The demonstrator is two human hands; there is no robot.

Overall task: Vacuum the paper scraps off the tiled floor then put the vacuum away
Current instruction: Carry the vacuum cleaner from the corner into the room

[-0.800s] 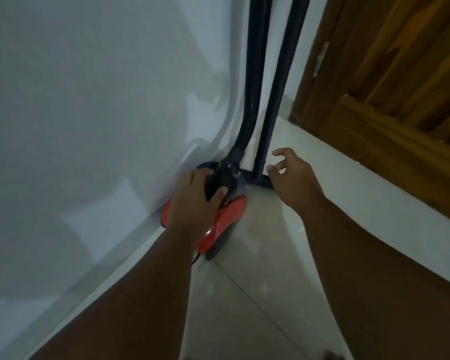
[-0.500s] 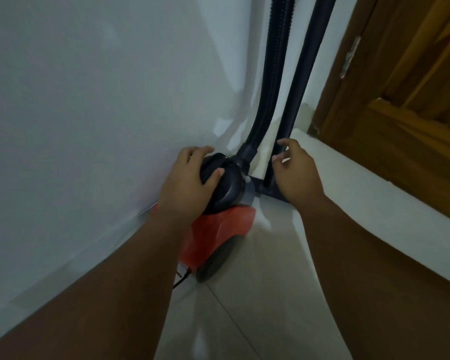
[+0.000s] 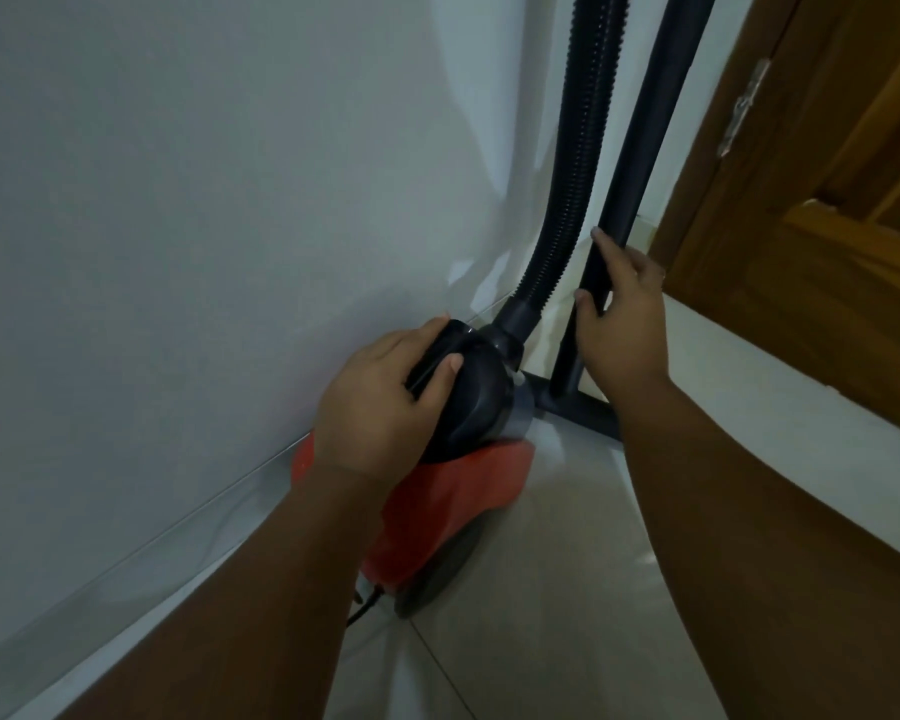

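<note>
Vacuum (image 3: 437, 491), red body with black top, sits on the tiled floor (image 3: 567, 589) in the corner, against the white wall (image 3: 204, 226). Left hand (image 3: 380, 402) grips its black handle, fingers wrapped. Right hand (image 3: 624, 324) grasps the upright black tube (image 3: 645, 127). Ribbed hose (image 3: 578, 163) rises beside it. Wooden door (image 3: 827, 226) at right.

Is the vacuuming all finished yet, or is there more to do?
Nearly finished. No paper scraps show on the pale tiled floor. The red and black vacuum cleaner sits in the wall corner; the left hand holds its black top, the right hand steadies the black wand. Left: letting go.
</note>
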